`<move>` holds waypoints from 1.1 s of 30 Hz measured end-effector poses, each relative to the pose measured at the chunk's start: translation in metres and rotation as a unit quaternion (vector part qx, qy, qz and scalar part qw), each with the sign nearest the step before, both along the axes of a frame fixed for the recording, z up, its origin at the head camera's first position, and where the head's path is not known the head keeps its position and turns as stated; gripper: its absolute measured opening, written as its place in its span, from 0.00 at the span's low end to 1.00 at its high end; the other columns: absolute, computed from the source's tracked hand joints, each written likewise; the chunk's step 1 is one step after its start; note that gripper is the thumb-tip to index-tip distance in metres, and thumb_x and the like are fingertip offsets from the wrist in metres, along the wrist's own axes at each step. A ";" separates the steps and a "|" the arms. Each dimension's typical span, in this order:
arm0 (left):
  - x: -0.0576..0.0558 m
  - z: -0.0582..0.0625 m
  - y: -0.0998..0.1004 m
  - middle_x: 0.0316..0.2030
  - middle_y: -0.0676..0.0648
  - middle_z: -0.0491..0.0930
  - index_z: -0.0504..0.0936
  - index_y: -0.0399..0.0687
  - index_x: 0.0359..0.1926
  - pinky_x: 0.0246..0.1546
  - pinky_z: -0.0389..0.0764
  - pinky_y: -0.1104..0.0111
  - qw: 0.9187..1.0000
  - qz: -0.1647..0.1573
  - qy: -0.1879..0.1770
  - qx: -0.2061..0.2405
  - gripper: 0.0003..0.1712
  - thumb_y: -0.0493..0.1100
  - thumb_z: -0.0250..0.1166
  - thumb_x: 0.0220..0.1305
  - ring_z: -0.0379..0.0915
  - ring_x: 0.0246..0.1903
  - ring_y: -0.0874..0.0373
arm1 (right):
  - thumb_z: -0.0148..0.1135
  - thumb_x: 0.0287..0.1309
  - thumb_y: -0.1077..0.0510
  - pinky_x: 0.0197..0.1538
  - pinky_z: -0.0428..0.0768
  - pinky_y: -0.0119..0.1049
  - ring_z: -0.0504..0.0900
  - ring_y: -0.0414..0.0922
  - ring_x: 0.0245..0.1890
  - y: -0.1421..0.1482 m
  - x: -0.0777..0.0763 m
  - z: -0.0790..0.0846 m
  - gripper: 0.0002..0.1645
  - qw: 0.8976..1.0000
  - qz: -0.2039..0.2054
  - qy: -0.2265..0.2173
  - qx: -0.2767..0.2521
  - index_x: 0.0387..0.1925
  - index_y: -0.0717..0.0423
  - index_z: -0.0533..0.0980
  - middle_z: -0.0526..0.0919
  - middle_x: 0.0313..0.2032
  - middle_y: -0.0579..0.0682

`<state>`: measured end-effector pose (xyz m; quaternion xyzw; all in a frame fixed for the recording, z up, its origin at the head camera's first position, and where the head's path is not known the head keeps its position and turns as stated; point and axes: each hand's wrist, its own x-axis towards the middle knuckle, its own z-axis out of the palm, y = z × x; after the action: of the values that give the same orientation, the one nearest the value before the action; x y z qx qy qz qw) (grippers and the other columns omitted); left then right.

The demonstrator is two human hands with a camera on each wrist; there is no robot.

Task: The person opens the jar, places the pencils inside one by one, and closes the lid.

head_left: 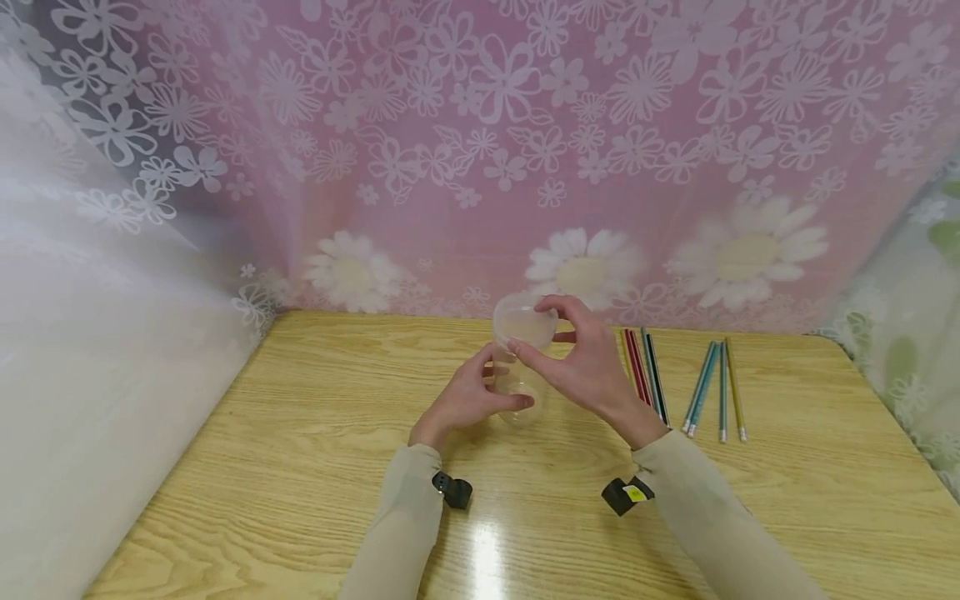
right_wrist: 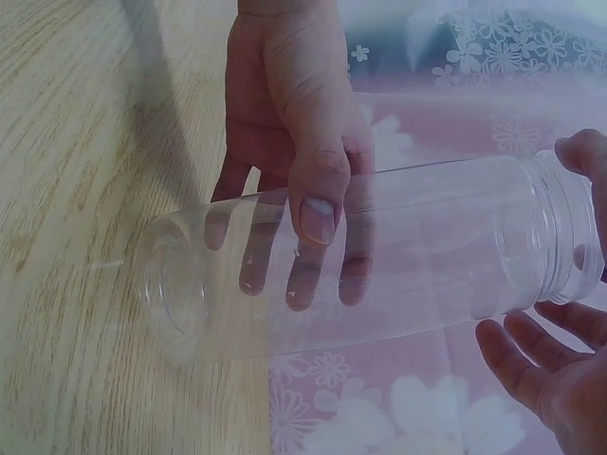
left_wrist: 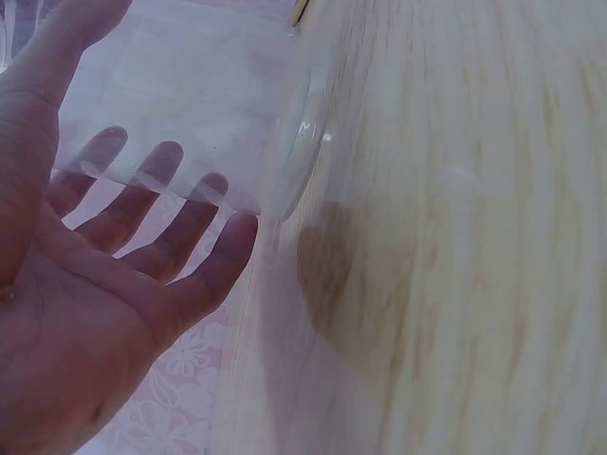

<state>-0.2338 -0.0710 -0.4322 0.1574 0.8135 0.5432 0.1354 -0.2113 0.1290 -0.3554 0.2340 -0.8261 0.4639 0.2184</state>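
Note:
A clear plastic jar stands upright near the back middle of the table, its base close to the tabletop. My left hand grips the jar's body low down, thumb across the near side and fingers round the far side. At the top, my right hand holds the clear round lid by its edge, thumb on the near side and fingers opposite. In the right wrist view, the lid end lies between the right thumb and fingers. Through the transparent wall the left fingers show in the left wrist view.
Several coloured pencils lie on the wooden table just beyond the right wrist. Farther right is another group of pencils. A pink flowered curtain hangs along the back edge, with pale sheets at both sides.

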 end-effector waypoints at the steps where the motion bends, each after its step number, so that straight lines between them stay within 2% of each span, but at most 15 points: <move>1: 0.000 0.000 0.000 0.69 0.54 0.70 0.70 0.64 0.67 0.65 0.76 0.49 1.000 0.003 0.000 -0.001 0.42 0.59 0.80 0.53 0.68 0.70 0.48 | 0.80 0.52 0.55 0.44 0.88 0.50 0.81 0.51 0.52 0.000 0.000 0.000 0.30 1.000 0.000 0.001 -0.001 0.54 0.56 0.76 0.83 0.55 0.54; 3: 0.000 0.000 -0.002 0.69 0.55 0.69 0.70 0.66 0.67 0.65 0.76 0.48 1.000 0.010 0.002 -0.005 0.43 0.59 0.80 0.53 0.67 0.70 0.48 | 0.80 0.52 0.56 0.44 0.88 0.52 0.81 0.52 0.53 0.001 0.002 0.001 0.30 1.000 0.000 -0.002 -0.005 0.54 0.56 0.76 0.82 0.55 0.54; 6: 0.000 0.000 -0.004 0.70 0.57 0.67 0.67 0.75 0.68 0.65 0.75 0.46 1.000 0.021 0.007 -0.010 0.45 0.59 0.80 0.53 0.65 0.71 0.47 | 0.80 0.52 0.56 0.45 0.87 0.54 0.81 0.53 0.55 0.002 0.004 0.000 0.30 1.000 0.001 -0.004 -0.010 0.55 0.57 0.76 0.82 0.55 0.55; 9: -0.001 0.000 -0.005 0.71 0.58 0.66 0.66 0.78 0.68 0.67 0.73 0.47 1.000 0.022 0.015 -0.003 0.43 0.59 0.79 0.54 0.64 0.72 0.48 | 0.79 0.52 0.57 0.46 0.87 0.56 0.80 0.53 0.57 0.005 0.005 0.000 0.30 1.000 0.004 -0.003 -0.011 0.55 0.58 0.77 0.82 0.55 0.56; 19: -0.005 0.004 -0.005 0.70 0.59 0.68 0.67 0.78 0.70 0.70 0.69 0.46 0.998 0.011 0.044 0.049 0.43 0.53 0.79 0.57 0.66 0.70 0.46 | 0.80 0.51 0.58 0.46 0.88 0.52 0.81 0.54 0.57 0.018 0.009 -0.001 0.29 1.000 -0.008 0.015 0.011 0.53 0.59 0.77 0.82 0.57 0.57; 25: -0.007 0.004 -0.005 0.69 0.59 0.69 0.68 0.79 0.68 0.70 0.68 0.44 0.998 0.010 0.040 0.055 0.43 0.53 0.79 0.56 0.66 0.70 0.45 | 0.80 0.49 0.60 0.47 0.87 0.53 0.80 0.53 0.59 0.023 0.012 -0.004 0.28 1.000 -0.004 0.017 0.013 0.52 0.60 0.77 0.81 0.58 0.57; 33: -0.013 0.002 -0.004 0.64 0.58 0.73 0.71 0.75 0.66 0.68 0.70 0.45 0.997 0.012 0.050 0.054 0.42 0.51 0.81 0.53 0.70 0.67 0.44 | 0.81 0.48 0.59 0.45 0.87 0.52 0.81 0.52 0.58 0.029 0.019 -0.005 0.27 0.999 -0.016 0.030 0.035 0.49 0.59 0.78 0.80 0.60 0.56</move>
<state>-0.2470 -0.0751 -0.4301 0.1817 0.7906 0.5793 0.0796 -0.1928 0.1582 -0.3603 0.2422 -0.8385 0.4240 0.2420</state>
